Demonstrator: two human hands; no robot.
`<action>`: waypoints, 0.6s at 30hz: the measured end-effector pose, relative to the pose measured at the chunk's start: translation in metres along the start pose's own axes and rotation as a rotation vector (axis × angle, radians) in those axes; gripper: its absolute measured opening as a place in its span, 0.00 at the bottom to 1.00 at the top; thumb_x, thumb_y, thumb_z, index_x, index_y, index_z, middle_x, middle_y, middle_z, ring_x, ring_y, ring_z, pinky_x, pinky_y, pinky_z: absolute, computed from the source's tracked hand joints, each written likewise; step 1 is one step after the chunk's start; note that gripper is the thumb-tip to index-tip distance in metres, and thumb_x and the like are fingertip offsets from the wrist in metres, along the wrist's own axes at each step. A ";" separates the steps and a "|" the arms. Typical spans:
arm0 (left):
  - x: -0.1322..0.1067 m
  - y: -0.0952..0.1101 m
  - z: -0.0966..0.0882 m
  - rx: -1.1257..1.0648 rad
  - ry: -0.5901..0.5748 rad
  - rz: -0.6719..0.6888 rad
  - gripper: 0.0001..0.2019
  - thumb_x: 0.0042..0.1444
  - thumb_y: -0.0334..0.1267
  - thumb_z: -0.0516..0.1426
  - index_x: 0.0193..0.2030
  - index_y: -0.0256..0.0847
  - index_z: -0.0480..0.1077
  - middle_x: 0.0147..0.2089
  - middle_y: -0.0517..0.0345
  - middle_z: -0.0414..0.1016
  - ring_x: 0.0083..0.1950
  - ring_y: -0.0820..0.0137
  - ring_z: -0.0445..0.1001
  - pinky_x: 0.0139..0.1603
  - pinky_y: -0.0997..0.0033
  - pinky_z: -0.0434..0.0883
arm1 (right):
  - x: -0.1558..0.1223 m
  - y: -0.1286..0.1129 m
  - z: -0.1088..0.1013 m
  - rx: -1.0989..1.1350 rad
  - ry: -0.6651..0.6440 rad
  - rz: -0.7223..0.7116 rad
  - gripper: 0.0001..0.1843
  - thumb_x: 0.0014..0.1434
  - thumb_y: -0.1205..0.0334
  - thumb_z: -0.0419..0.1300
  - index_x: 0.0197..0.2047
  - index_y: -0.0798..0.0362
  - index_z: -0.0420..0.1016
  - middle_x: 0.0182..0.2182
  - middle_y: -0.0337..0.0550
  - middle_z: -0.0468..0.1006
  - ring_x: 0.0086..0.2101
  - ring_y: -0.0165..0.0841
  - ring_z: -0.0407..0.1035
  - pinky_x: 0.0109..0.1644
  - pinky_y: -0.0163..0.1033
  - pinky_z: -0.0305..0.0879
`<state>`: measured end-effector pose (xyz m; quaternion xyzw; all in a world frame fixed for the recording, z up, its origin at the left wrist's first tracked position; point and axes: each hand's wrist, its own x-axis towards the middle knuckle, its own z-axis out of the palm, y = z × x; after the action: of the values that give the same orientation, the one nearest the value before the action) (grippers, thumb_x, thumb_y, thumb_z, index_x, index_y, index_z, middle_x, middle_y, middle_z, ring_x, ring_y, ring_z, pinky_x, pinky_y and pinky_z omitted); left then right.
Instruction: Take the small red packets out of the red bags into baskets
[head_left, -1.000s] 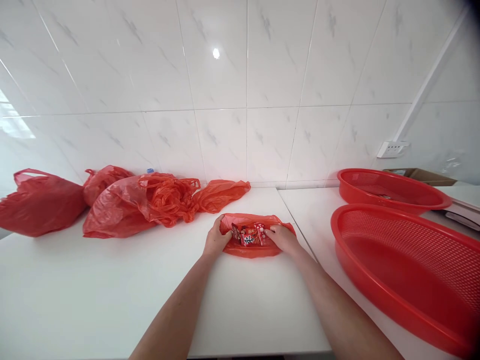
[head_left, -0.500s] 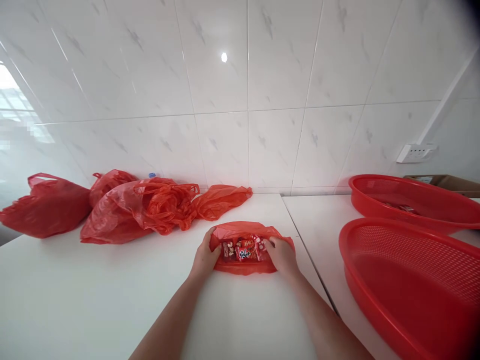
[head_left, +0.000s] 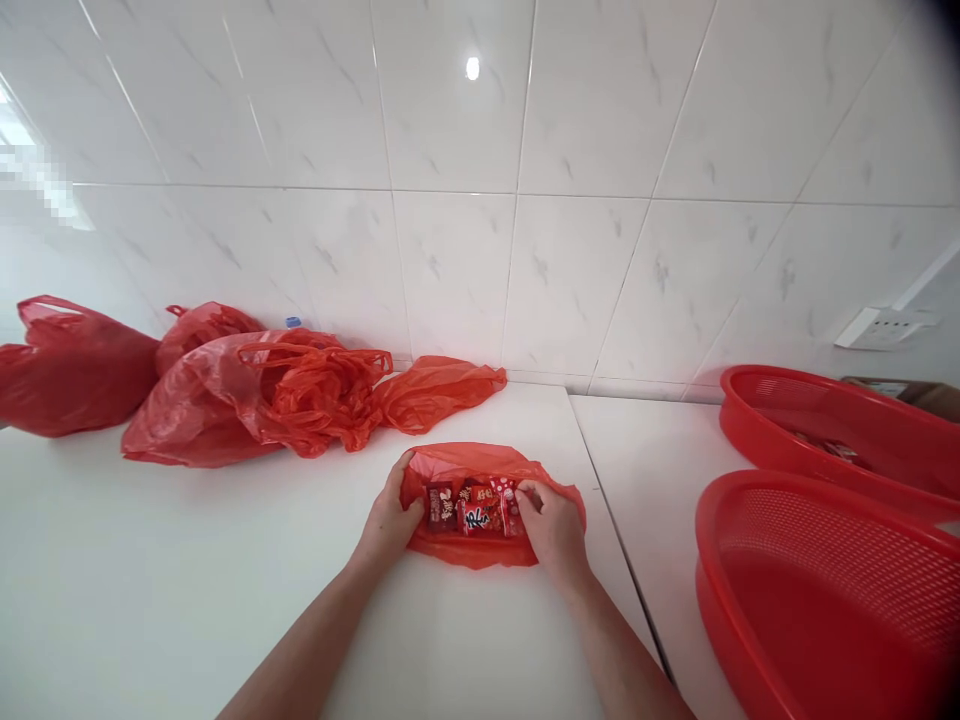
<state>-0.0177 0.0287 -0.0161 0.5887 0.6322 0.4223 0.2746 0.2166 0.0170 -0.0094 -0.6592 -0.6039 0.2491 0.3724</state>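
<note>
Red plastic film fills the space between the two hands: a red plastic bag [head_left: 469, 552] lies flat on the white table [head_left: 187, 590], its mouth spread wide. The left hand [head_left: 388, 520] curls over the bag's left edge and the right hand [head_left: 553, 535] over its right edge. Each grip is closed on a fold of the plastic, with nothing else clearly in hold. Inside the bag, directly between the two grips, sits a small row of snack packets [head_left: 469, 510], red with white lettering. The right fingertips [head_left: 523, 497] are just beside the rightmost packet, though whether they touch it is hard to tell.

Beyond the bag and to its left, a heap of red and orange plastic bags [head_left: 300, 395] lies against the foot of the tiled wall [head_left: 450, 270], with a blue bottle cap [head_left: 292, 322] showing behind it. To the bag's right, past a seam in the table, a red mesh basket [head_left: 712, 610] sits well apart from the hands. A second red mesh basket [head_left: 750, 435] stands farther off, with something small lying in it. Farther still on that side are a cardboard box [head_left: 900, 393] and a white wall socket [head_left: 885, 328].
</note>
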 end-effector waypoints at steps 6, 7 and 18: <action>-0.001 0.001 0.003 0.034 0.011 0.022 0.34 0.50 0.32 0.52 0.66 0.49 0.50 0.46 0.58 0.74 0.42 0.68 0.74 0.48 0.66 0.69 | -0.002 -0.013 0.005 -0.094 -0.003 -0.209 0.16 0.53 0.48 0.57 0.41 0.46 0.73 0.36 0.39 0.78 0.35 0.35 0.71 0.39 0.37 0.63; -0.001 0.001 0.004 0.044 0.016 0.035 0.34 0.50 0.32 0.52 0.66 0.48 0.50 0.45 0.58 0.74 0.41 0.68 0.74 0.47 0.66 0.69 | -0.002 -0.013 0.007 -0.128 -0.049 -0.201 0.16 0.51 0.47 0.58 0.40 0.46 0.73 0.34 0.38 0.78 0.34 0.35 0.70 0.37 0.37 0.62; -0.003 -0.005 0.002 0.087 0.029 0.107 0.34 0.51 0.30 0.52 0.66 0.46 0.48 0.50 0.55 0.72 0.46 0.67 0.72 0.49 0.66 0.67 | -0.008 -0.006 0.005 -0.119 -0.241 -0.074 0.19 0.59 0.44 0.47 0.35 0.45 0.74 0.29 0.37 0.76 0.29 0.31 0.69 0.29 0.34 0.59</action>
<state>-0.0179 0.0262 -0.0215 0.6267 0.6217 0.4170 0.2166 0.2078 0.0104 -0.0081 -0.6228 -0.6817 0.2767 0.2662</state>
